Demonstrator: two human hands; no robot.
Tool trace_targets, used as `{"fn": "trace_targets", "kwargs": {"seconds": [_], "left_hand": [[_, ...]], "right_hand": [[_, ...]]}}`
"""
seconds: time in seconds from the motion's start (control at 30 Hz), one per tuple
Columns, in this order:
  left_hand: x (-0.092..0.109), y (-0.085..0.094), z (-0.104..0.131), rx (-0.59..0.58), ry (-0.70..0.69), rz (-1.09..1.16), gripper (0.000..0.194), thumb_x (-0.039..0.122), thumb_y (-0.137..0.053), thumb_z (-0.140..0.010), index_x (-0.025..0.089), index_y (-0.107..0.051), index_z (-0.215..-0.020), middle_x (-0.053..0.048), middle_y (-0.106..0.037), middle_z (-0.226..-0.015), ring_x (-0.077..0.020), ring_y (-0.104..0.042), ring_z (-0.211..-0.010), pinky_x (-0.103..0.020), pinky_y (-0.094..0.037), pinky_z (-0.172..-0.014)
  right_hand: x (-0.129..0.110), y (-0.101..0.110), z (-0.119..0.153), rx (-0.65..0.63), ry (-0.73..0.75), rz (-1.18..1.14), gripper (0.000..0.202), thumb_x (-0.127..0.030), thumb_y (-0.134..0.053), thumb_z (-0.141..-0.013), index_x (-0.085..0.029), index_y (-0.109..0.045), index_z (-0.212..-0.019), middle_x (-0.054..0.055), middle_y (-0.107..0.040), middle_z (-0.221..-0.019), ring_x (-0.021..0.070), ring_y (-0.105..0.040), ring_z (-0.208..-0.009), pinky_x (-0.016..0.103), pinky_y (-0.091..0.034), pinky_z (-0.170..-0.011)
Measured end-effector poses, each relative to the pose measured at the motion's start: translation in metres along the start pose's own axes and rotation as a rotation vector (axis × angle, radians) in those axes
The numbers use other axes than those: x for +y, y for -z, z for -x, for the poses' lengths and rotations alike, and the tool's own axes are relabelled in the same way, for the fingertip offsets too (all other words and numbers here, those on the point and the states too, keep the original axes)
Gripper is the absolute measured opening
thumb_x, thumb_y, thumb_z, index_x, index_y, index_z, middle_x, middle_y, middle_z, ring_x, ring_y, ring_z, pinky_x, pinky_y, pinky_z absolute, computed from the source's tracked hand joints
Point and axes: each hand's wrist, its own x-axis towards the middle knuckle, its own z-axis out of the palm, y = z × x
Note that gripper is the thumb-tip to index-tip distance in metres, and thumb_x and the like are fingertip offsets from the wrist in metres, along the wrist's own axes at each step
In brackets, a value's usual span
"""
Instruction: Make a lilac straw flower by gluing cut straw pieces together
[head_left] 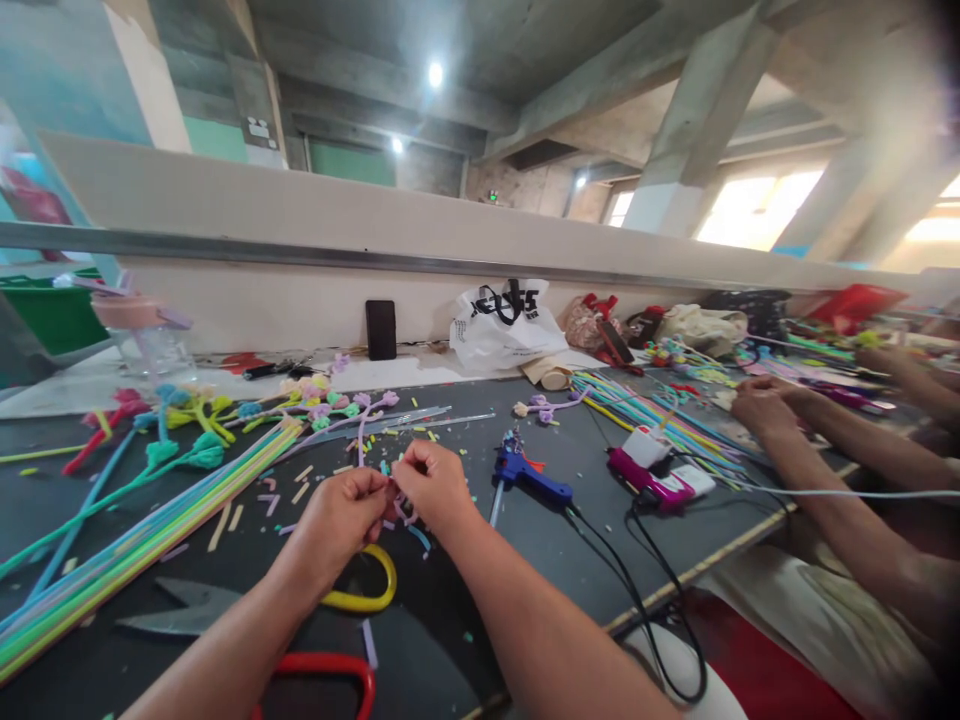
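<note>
My left hand (341, 525) and my right hand (439, 490) meet over the table, fingertips pinched close together. Between them shows a piece of lilac pipe cleaner (406, 513), partly curled and mostly hidden by the fingers. Just beyond the fingers are a lilac stem (361, 445) and a small teal bit. Under my left forearm lie scissors with grey blades (180, 607) and a yellow handle (386, 580). A red handle (330, 664) is nearer me. Right of my hands rests a blue glue gun (529, 477).
Straight pipe cleaners (172, 530) and finished pipe-cleaner flowers (202, 450) lie left. Cut scraps dot the dark table (465, 650). A magenta glue gun (652, 482) and cords lie right, near a co-worker's hands (765, 405). A phone (381, 330) and white bag (506, 325) stand behind.
</note>
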Motion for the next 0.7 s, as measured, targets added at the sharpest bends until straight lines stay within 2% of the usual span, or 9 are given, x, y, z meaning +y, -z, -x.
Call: {"fn": "trace_targets", "kwargs": {"seconds": [0.1, 0.2, 0.3, 0.4, 0.47, 0.53, 0.6, 0.7], "left_hand": [[0.0, -0.001, 0.002, -0.052, 0.024, 0.059, 0.031, 0.043, -0.065, -0.064, 0.013, -0.056, -0.062, 0.005, -0.05, -0.043, -0.0026, -0.034, -0.032, -0.013, -0.021, -0.032], [-0.001, 0.005, 0.002, -0.09, 0.07, 0.235, 0.031, 0.041, -0.069, -0.063, 0.013, -0.059, -0.071, 0.003, -0.058, -0.056, -0.0017, -0.039, -0.036, -0.012, -0.027, -0.034], [0.0, 0.015, 0.001, -0.094, 0.103, 0.399, 0.027, 0.032, -0.073, -0.061, 0.011, -0.059, -0.071, 0.002, -0.058, -0.061, -0.001, -0.041, -0.039, -0.011, -0.03, -0.034], [0.002, 0.024, 0.0, -0.144, 0.117, 0.551, 0.016, 0.019, -0.071, -0.065, 0.01, -0.06, -0.071, 0.001, -0.056, -0.061, -0.0015, -0.043, -0.042, -0.01, -0.034, -0.035], [0.004, 0.027, 0.0, -0.143, 0.15, 0.645, 0.005, 0.01, -0.065, -0.07, 0.009, -0.061, -0.073, -0.002, -0.058, -0.065, -0.0027, -0.047, -0.045, -0.011, -0.037, -0.038], [0.005, 0.027, 0.0, -0.112, 0.185, 0.713, 0.007, 0.002, -0.056, -0.073, 0.007, -0.062, -0.074, -0.006, -0.059, -0.068, -0.0048, -0.05, -0.047, -0.013, -0.041, -0.039], [0.006, 0.026, 0.0, -0.087, 0.2, 0.758, 0.014, -0.002, -0.05, -0.075, 0.006, -0.062, -0.073, -0.008, -0.059, -0.068, -0.0062, -0.052, -0.049, -0.014, -0.043, -0.04], [0.007, 0.024, 0.0, -0.117, 0.211, 0.797, 0.016, -0.004, -0.049, -0.076, 0.006, -0.061, -0.07, -0.006, -0.057, -0.064, -0.0063, -0.053, -0.049, -0.014, -0.045, -0.041]], "right_hand": [[-0.002, 0.003, -0.002, 0.044, 0.03, 0.081, 0.021, -0.031, -0.048, -0.073, -0.02, -0.045, -0.055, -0.005, -0.039, -0.051, 0.0099, -0.038, -0.052, 0.021, -0.031, -0.05], [-0.01, 0.012, -0.004, 0.075, 0.054, 0.207, 0.02, -0.031, -0.037, -0.08, -0.019, -0.05, -0.07, -0.003, -0.047, -0.062, 0.0113, -0.045, -0.059, 0.022, -0.037, -0.056], [-0.021, 0.032, -0.004, 0.045, 0.058, 0.4, 0.015, -0.021, -0.041, -0.076, -0.02, -0.052, -0.085, -0.001, -0.055, -0.075, 0.0117, -0.051, -0.068, 0.022, -0.04, -0.065], [-0.026, 0.064, 0.0, 0.007, 0.008, 0.639, 0.028, -0.016, -0.048, -0.069, -0.023, -0.052, -0.096, 0.001, -0.058, -0.097, 0.0157, -0.053, -0.089, 0.027, -0.038, -0.081], [-0.021, 0.087, 0.004, 0.032, -0.103, 0.813, 0.034, -0.014, -0.05, -0.066, -0.019, -0.051, -0.1, 0.009, -0.055, -0.107, 0.0248, -0.049, -0.102, 0.04, -0.033, -0.087], [-0.009, 0.105, 0.009, 0.045, -0.232, 0.963, 0.039, -0.012, -0.052, -0.063, -0.014, -0.05, -0.102, 0.016, -0.053, -0.109, 0.0329, -0.046, -0.107, 0.049, -0.03, -0.087], [0.005, 0.117, 0.012, 0.028, -0.329, 1.068, 0.042, -0.01, -0.054, -0.061, -0.013, -0.049, -0.103, 0.018, -0.053, -0.11, 0.0348, -0.047, -0.106, 0.051, -0.032, -0.085], [0.022, 0.122, 0.01, -0.013, -0.382, 1.159, 0.041, -0.011, -0.053, -0.063, -0.014, -0.048, -0.103, 0.017, -0.053, -0.111, 0.0327, -0.048, -0.105, 0.046, -0.037, -0.081]]}}
